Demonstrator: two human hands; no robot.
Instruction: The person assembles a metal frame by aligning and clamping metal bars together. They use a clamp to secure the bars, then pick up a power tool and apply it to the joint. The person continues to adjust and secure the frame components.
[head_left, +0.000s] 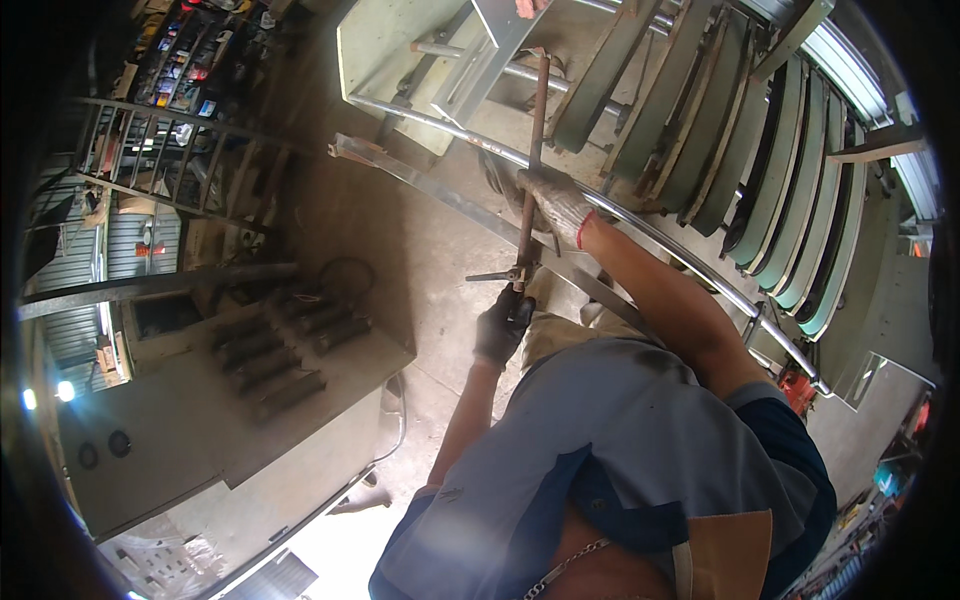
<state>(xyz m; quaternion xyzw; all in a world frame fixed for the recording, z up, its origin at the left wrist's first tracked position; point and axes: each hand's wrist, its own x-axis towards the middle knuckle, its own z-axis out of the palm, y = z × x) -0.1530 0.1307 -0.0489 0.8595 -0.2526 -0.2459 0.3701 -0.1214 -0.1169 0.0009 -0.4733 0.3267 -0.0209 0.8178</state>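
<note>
A long, rusty bar clamp (pixel 533 135) with a crosswise T-handle runs away from my body. My left hand (pixel 503 325), in a dark glove, is closed around its near end, close to the handle. Farther along, my right hand (pixel 558 203) wears a pale glove with a red cuff and grips the bar. The clamp's far end lies over a metal frame with a shiny round rail (pixel 640 226). A flat metal bar (pixel 440 191) passes beneath the clamp, between me and that rail.
Several long green-edged slats (pixel 715 130) stand in a row at the right. To the left is a large cabinet-like surface (pixel 330 390) carrying dark cylindrical parts (pixel 260 360). Cluttered shelving (pixel 190 60) fills the far left. A pinkish shape (pixel 528 8), too cropped to identify, shows at the top edge.
</note>
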